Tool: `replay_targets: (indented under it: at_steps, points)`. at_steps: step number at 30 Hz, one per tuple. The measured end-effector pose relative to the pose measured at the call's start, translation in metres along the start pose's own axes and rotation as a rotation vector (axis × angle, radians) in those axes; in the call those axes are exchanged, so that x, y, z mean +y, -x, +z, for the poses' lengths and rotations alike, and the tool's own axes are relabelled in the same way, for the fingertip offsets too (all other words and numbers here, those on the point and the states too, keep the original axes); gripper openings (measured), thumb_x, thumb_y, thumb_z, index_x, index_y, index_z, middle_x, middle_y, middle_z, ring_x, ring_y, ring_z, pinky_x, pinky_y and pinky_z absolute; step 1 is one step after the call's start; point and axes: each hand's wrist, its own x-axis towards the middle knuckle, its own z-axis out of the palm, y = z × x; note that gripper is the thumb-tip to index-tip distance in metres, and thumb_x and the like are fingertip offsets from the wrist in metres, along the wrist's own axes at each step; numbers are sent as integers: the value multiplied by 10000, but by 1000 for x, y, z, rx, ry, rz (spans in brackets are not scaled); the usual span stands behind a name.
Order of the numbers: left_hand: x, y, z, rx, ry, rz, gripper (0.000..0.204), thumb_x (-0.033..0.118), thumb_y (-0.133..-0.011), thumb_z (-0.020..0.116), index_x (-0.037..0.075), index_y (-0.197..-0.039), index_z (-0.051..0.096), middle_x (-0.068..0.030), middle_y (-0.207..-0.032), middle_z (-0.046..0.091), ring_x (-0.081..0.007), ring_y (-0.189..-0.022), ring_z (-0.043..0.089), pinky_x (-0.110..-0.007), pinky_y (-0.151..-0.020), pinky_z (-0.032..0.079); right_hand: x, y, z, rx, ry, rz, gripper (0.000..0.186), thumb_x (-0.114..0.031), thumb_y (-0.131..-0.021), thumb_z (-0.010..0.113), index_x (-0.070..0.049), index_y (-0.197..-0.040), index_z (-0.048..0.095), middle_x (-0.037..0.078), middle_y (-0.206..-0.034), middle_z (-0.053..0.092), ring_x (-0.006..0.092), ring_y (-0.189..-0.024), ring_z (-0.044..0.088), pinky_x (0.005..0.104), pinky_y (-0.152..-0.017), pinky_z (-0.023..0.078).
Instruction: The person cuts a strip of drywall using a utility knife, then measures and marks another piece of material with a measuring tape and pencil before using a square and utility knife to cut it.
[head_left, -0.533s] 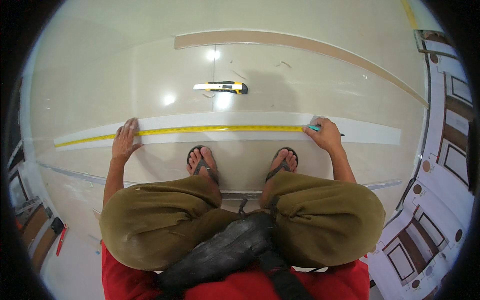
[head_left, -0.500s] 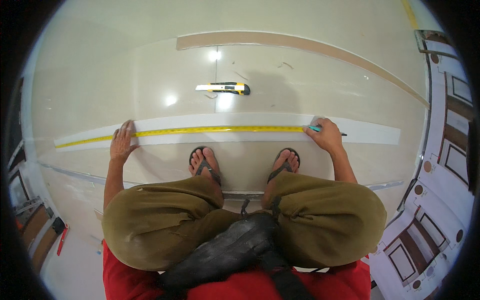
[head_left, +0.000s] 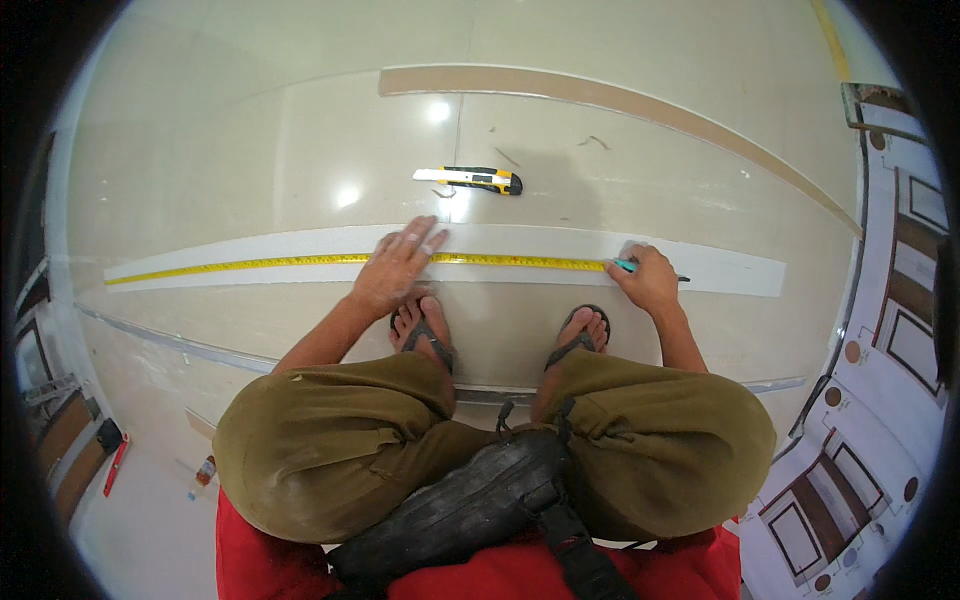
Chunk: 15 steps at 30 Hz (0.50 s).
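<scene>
A yellow tape measure blade (head_left: 500,261) runs lengthwise along a long white strip (head_left: 560,240) on the floor. My left hand (head_left: 397,270) lies across the blade and strip left of the middle, fingers stretched out, holding nothing. Farther right, my right hand (head_left: 648,280) is closed around a slim teal and dark pen (head_left: 625,265), whose dark end pokes out to the right. The blade's right end meets these fingers; whether they hold a tape case is hidden. Beyond the strip lies a yellow and black utility knife (head_left: 485,180), its white blade end pointing left.
A long brown strip (head_left: 560,85) lies on the glossy tiled floor (head_left: 330,130) at the far side. Small scraps are scattered by the knife. Printed sheets (head_left: 830,500) cover the right side. A bottle (head_left: 203,475) and a red tool (head_left: 117,465) lie at left. My sandalled feet (head_left: 425,330) stand close to the strip.
My left hand has slid right along the blade, from near the strip's left end toward its middle. My right hand stays at the blade's right end. The view has shifted slightly.
</scene>
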Motion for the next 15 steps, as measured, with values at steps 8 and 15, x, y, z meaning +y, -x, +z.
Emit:
replay_targets:
  at_steps: [8,15]
  points:
    - [28,-20,5,29,17,-54,1080,393,-810,878,104,-1679,306,-159,-1730,310,-349,-1599,310,-507,-1261,339,8,9,0,-2,57,20,419,-460,-897,782,-58,-1005,734,181,-1086,716,393,-1043,697,519,-885,561]
    - [25,-33,5,16,-22,23,1097,385,-788,897,102,-1671,311,-152,-1644,421,-353,-1526,410,-515,-1249,349,-1,4,2,-18,57,73,431,-469,-888,787,-65,-1032,748,179,-1097,720,389,-1055,699,506,-901,567]
